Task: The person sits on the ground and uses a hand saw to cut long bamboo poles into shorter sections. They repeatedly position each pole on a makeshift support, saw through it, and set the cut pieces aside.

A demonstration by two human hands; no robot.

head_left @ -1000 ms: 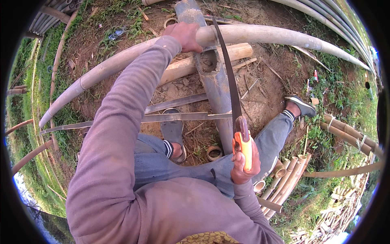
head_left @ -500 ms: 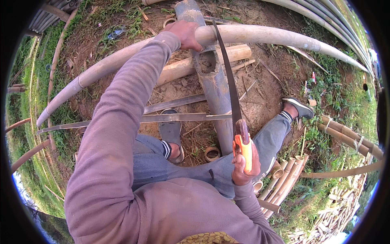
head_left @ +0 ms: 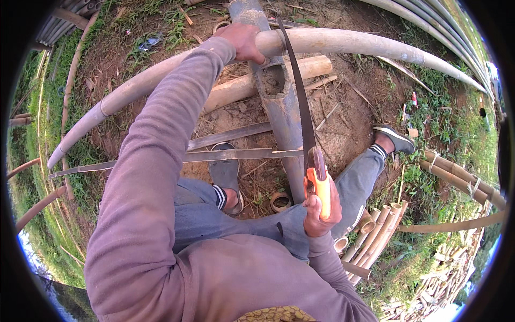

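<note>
A long bamboo pole (head_left: 354, 42) lies crosswise over a thick grey bamboo post (head_left: 287, 115) that has a hollow cut in its upper side. My left hand (head_left: 241, 42) is wrapped round the pole near the crossing. Just to the right of it, the dark, narrow blade of a handsaw (head_left: 301, 102) lies across the pole, its tip past the far side. My right hand (head_left: 324, 212) is closed on the saw's orange handle, above my right thigh. Whether the teeth have cut into the pole cannot be made out.
Another cut bamboo length (head_left: 230, 94) rests beneath, beside the post. Split strips (head_left: 230, 155) cross in front of my shoe (head_left: 224, 172). Several short bamboo pieces (head_left: 378, 236) are stacked at the right. Long poles (head_left: 429, 27) lie at the far right.
My right hand and the saw have moved slightly forward, so the blade reaches a little farther past the pole. The left hand stays on the pole, shifted slightly.
</note>
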